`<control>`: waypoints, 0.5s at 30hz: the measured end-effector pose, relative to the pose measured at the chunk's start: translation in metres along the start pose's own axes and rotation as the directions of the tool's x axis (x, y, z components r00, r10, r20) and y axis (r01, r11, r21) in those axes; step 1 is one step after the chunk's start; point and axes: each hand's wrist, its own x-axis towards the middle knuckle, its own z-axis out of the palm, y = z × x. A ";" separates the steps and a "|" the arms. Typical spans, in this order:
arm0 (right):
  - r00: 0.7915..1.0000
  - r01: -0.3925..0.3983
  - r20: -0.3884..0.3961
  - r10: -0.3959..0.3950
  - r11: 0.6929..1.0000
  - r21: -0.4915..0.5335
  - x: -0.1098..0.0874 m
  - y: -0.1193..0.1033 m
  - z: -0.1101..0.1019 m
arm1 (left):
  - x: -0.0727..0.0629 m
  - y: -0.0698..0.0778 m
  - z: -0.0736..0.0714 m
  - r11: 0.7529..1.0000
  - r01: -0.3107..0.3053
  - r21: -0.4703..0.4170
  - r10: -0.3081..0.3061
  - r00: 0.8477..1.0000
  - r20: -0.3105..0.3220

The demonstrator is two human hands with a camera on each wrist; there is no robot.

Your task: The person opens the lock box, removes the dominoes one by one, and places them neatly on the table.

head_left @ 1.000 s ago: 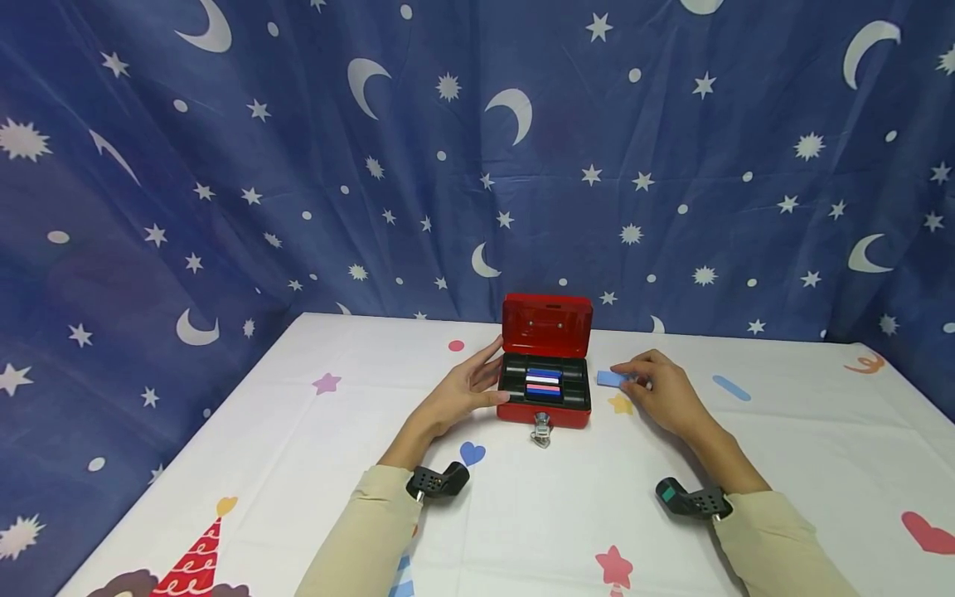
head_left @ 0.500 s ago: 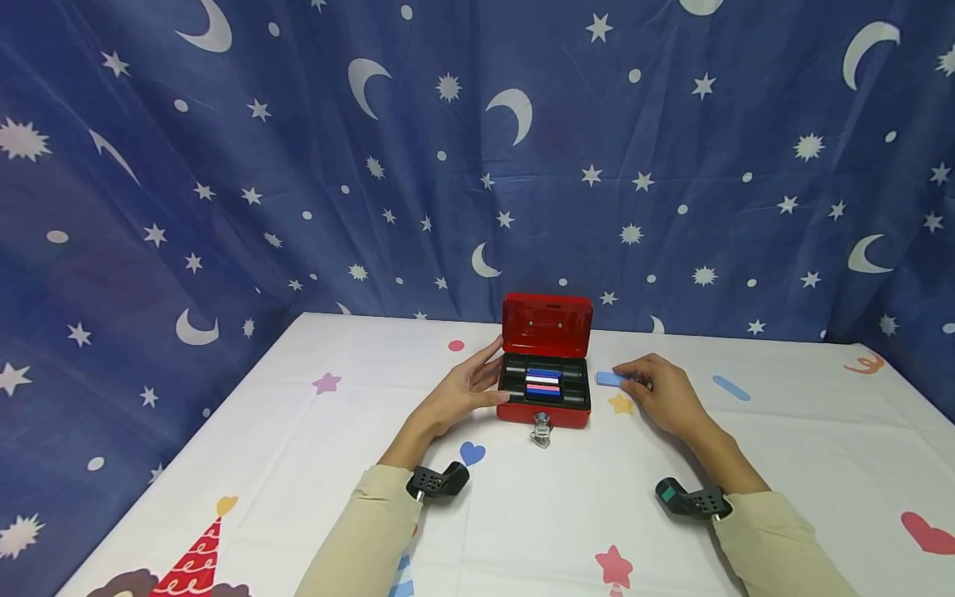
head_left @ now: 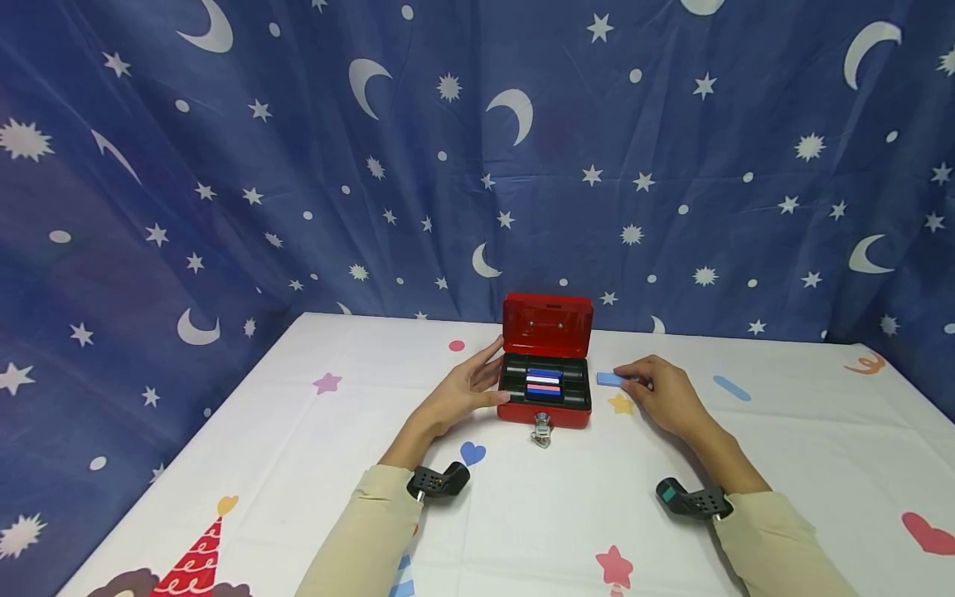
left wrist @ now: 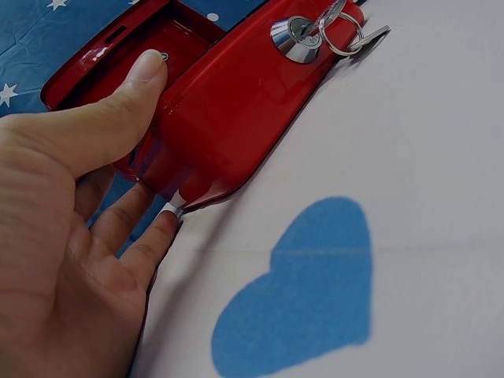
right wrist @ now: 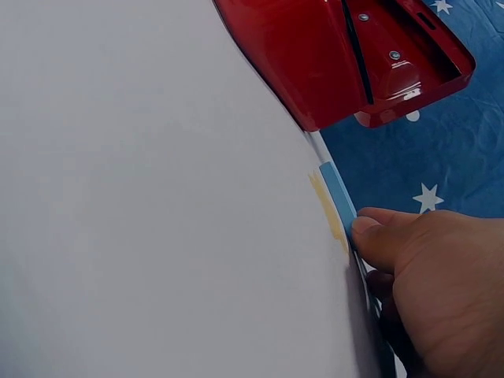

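Right hand (head_left: 666, 396), pinching light-blue block (head_left: 608, 379) on tabletop (head_left: 791, 448); left hand (head_left: 457, 400), part-spread, holding red box (head_left: 570, 418); step apparently grasping, any lift calling for steady pinch.

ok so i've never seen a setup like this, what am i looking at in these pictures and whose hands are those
There is no robot here: these are a person's two bare hands. The wide picture comes from a camera on the head, looking forward and down; the two close-ups come from cameras on the wrists, one for each hand.

On the white tablecloth, printed with stars and hearts, stands a red box with its lid up. Keys hang at its lock. Its black tray has blue, white and pink strips in it.

The left hand touches the box's left side. The right hand pinches one end of a small blue block.
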 end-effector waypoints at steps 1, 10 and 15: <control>1.000 -0.001 0.000 0.001 1.000 0.002 0.000 0.000 0.000 | 0.000 0.000 0.000 1.000 0.000 -0.001 0.000 1.000 0.001; 1.000 -0.005 0.009 0.005 1.000 0.007 0.000 -0.001 -0.001 | -0.003 0.011 0.002 1.000 0.006 -0.028 -0.005 0.999 0.037; 1.000 -0.009 0.017 0.009 1.000 0.005 0.000 -0.002 -0.002 | -0.008 0.025 0.005 1.000 0.006 -0.028 -0.005 0.999 0.045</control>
